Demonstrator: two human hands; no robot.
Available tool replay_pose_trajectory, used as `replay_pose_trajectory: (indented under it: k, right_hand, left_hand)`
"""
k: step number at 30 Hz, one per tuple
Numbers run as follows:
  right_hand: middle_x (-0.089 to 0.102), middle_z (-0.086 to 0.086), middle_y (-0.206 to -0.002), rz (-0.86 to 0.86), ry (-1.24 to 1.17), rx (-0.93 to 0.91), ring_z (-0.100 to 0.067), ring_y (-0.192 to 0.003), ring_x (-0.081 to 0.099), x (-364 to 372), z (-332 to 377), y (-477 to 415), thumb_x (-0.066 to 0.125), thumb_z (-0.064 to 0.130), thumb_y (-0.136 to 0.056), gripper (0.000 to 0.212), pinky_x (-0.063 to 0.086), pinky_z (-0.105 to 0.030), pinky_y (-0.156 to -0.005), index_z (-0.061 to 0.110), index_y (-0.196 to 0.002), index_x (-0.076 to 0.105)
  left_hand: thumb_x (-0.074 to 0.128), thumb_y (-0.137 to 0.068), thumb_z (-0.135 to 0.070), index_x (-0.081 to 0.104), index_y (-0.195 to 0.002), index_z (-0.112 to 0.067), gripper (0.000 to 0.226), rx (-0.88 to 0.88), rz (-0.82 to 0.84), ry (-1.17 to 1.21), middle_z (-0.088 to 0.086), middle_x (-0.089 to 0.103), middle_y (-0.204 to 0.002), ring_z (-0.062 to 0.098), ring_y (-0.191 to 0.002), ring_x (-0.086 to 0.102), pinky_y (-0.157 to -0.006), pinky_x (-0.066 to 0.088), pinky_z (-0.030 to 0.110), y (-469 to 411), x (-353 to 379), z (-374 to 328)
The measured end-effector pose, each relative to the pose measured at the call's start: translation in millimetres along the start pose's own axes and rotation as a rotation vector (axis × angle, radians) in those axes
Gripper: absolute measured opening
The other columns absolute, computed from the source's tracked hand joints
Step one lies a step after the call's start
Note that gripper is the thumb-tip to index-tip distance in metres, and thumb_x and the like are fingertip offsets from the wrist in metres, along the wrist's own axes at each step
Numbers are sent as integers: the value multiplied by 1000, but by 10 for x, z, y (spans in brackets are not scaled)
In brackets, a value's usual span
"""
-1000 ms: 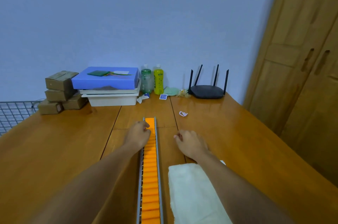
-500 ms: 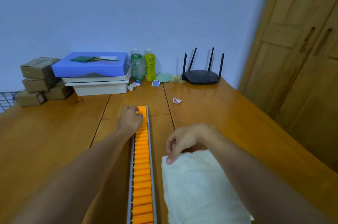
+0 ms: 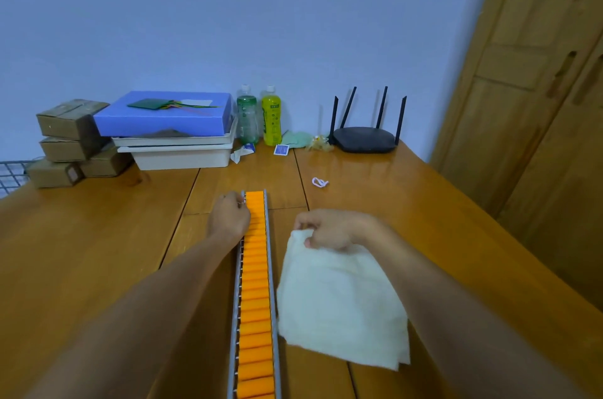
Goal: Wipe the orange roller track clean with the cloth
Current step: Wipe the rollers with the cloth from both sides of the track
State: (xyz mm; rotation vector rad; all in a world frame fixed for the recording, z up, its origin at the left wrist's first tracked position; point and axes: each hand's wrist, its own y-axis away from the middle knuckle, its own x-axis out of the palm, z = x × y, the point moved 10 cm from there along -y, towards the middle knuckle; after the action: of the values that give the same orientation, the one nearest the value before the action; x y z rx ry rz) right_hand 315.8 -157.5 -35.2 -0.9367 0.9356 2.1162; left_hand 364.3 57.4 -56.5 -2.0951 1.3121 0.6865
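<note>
Cardboard boxes: stacked at the far-left back of the bench, well apart from the work.
Blue box on trays: back left, just beside two bottles. Not involved.
Left hand: at the far end of the track, on its left rail. Fingers are curled in against the rail and the thumb is hidden. Reads as a steadying grip, not a flat palm.
Orange roller track: centre of the bench. Long axis runs straight away from the person, and the near end passes out of frame at the bottom edge. Rollers are bare along all the visible length, with no cloth on them yet.
Cloth: white, folded, lying on the bench just right of the track. Its left edge runs along the right rail; touching or only beside it, cannot tell.
Right hand: on the cloth's far-left corner, fingers and thumb closed in a pinch on the fabric. The corner is bunched up slightly.
Key relation: the track lies just left of the cloth-holding hand, while the other hand is occupied at the rail. Judged next move is a short carry leftward onto the rollers, then strokes along the long axis.
Stage: judged to be cloth pickup, wiping not yet begun.
Router: back right against the wall, well apart.
</note>
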Motion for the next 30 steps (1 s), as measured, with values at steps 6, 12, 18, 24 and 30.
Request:
replay_pose_trajectory:
  k: [6, 12, 18, 24, 30]
  right_hand:
    - [62, 2, -115, -459, 37, -62, -27, -99, 59, -483, 80, -209, 39, 20, -103, 24, 45, -40, -77, 34, -118, 51]
    - [58, 0, -122, -720, 153, -119, -26, -113, 50, -665, 262, -663, 40, 15, -103, 32, 34, -45, -102, 30, -129, 52]
    - [62, -4, -123, -802, 71, -53, -28, -114, 54, -628, 172, -1068, 47, 21, -103, 28, 40, -41, -93, 26, -130, 51]
    - [68, -4, -117, -851, 76, -41, -28, -107, 60, -486, 98, -1255, 52, 25, -102, 25, 45, -36, -85, 25, -125, 63]
    - [70, -5, -105, -861, 36, -69, -25, -96, 62, -371, 116, -1187, 48, 44, -96, 40, 49, -40, -81, 24, -118, 75]
  left_hand:
    - [51, -100, -13, 62, -122, -19, 25, 14, 7, 95, 2, 63, -117, 16, -99, 61, -73, 49, 25, -28, 35, 124]
    - [52, -102, -17, 63, -121, -21, 22, 27, -14, 191, -4, 62, -111, 17, -103, 63, -88, 56, 41, -2, 35, 189]
    - [54, -101, -13, 67, -121, -16, 24, 48, -58, 229, -3, 60, -110, 16, -103, 60, -85, 51, 33, -25, 40, 213]
    - [56, -98, -11, 69, -116, -16, 23, 69, -86, 215, 0, 65, -110, 18, -99, 62, -82, 52, 34, -53, 33, 215]
    - [54, -96, -8, 66, -116, -13, 24, 85, -97, 130, 1, 64, -109, 14, -96, 58, -66, 38, 20, -29, 49, 155]
